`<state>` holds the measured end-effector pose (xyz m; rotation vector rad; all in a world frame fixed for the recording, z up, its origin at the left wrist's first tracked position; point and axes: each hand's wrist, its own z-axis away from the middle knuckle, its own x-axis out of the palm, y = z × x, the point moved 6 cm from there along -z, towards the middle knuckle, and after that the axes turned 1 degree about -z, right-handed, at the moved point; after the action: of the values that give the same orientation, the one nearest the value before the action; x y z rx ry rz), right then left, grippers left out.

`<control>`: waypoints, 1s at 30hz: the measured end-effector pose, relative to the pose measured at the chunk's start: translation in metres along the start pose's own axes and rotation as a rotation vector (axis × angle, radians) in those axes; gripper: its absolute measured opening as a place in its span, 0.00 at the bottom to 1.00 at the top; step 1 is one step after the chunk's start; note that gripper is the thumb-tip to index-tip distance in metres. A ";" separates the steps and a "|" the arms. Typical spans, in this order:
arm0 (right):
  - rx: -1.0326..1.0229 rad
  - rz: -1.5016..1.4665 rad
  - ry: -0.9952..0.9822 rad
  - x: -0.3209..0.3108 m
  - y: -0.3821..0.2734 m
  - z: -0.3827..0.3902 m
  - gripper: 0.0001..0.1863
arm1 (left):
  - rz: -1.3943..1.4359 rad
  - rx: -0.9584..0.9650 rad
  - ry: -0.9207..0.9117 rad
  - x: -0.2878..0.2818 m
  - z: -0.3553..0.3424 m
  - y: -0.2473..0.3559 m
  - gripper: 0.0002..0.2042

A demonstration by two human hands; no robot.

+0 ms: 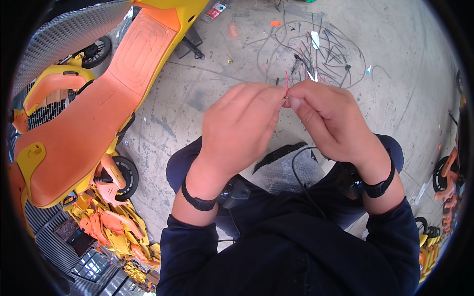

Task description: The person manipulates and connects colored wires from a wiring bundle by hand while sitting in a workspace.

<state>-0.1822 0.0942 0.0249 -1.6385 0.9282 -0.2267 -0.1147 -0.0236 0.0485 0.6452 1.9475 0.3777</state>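
Head view: both hands meet just above frame centre. Left hand (237,128) and right hand (328,123) pinch a thin red wire (287,81) between thumb and fingertips, each grip clamped on it. The wire's free end stands up from the pinch toward the top of the frame, long axis near vertical. Right thumb lies nearest its base. Behind, at upper centre, a tangle of loose wires (321,54) on the concrete floor (197,98). Orange scooter body (98,113) fills the left.
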 end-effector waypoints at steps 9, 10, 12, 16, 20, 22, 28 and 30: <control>0.064 0.083 -0.067 0.007 0.003 0.005 0.04 | -0.158 0.072 0.074 0.005 0.007 0.001 0.10; 0.044 0.089 -0.046 0.008 0.003 0.005 0.04 | -0.159 0.081 0.094 0.005 0.007 0.002 0.10; 0.024 0.095 -0.026 0.008 0.002 0.004 0.04 | -0.141 0.061 0.070 0.002 0.005 0.004 0.09; 0.090 0.034 -0.032 0.007 0.000 0.004 0.03 | -0.105 0.045 0.064 0.000 0.004 0.003 0.09; 0.246 -0.126 -0.088 0.005 0.001 0.003 0.03 | -0.081 0.046 0.058 -0.005 0.002 0.004 0.09; 0.250 -0.160 -0.087 0.004 0.002 0.003 0.04 | -0.061 0.056 0.054 -0.006 0.001 0.004 0.08; 0.293 -0.279 -0.127 0.003 0.005 0.004 0.05 | 0.006 0.066 0.034 -0.008 -0.001 0.005 0.08; 0.282 -0.309 -0.119 0.004 0.007 0.005 0.05 | 0.063 0.042 0.017 -0.009 -0.002 0.002 0.08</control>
<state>-0.1798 0.0956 0.0155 -1.5076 0.5230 -0.4460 -0.1129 -0.0266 0.0570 0.7339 1.9589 0.3835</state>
